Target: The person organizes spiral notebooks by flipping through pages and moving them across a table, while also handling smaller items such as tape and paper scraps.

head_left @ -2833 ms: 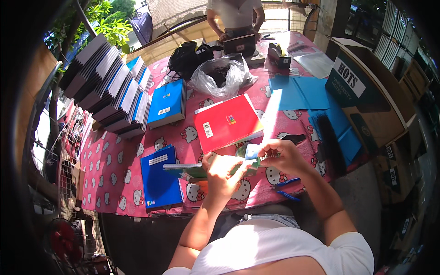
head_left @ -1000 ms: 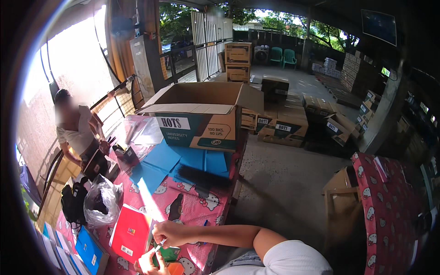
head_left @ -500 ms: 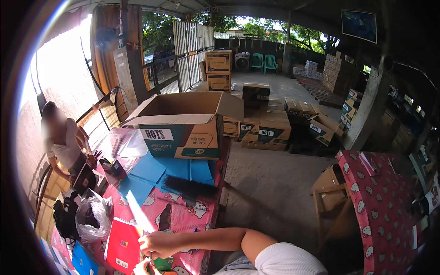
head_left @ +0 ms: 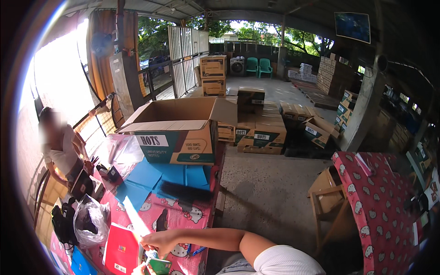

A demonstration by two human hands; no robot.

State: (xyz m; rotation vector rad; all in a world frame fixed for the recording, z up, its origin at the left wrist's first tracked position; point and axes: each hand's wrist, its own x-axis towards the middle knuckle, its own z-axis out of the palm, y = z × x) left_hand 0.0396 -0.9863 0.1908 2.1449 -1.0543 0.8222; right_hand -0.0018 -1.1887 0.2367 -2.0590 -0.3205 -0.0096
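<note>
My right hand (head_left: 160, 241) is bent down over the near part of the table, fingers pinched together just above a small green-covered notebook (head_left: 159, 266). What the pinch holds is too small to make out. At the bottom edge my left hand (head_left: 145, 268), only partly in view, grips the green notebook by its left side. Beside both hands lies a red notebook (head_left: 121, 250), flat on the pink patterned tablecloth (head_left: 192, 224). A blue pen (head_left: 199, 250) rests to the right of my right wrist.
A large open carton (head_left: 176, 144) stands at the table's far end, near blue sheets (head_left: 140, 178) and black spiral coils (head_left: 185, 190). A clear plastic bag (head_left: 91, 222) sits at the left. Another person (head_left: 64, 151) is beyond the left edge. Stacked cartons (head_left: 259, 128) and a second pink-covered table (head_left: 373, 206) lie farther right.
My right hand has lifted slightly and its fingers now point down at the green notebook, which shows more fully. The view has shifted a little.
</note>
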